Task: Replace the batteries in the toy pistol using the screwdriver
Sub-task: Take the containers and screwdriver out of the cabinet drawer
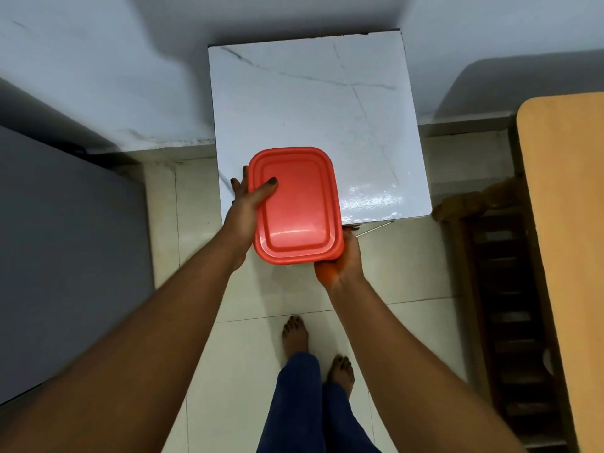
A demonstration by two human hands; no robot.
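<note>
white marble-look table (327,103), pale floor tiles (242,371), wooden furniture (565,223)

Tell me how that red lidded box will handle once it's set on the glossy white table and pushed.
The red box looks like rigid plastic, likely light. Broad and flat, so unlikely to tip. The white table shines, so it would probably slide easily.

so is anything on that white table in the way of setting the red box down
Nothing visible is. Both the left hand and the right hand hold the lidded red box over the near edge of the white marble-patterned table, and the tabletop beyond it shows bare. The part under the box is hidden.
</note>
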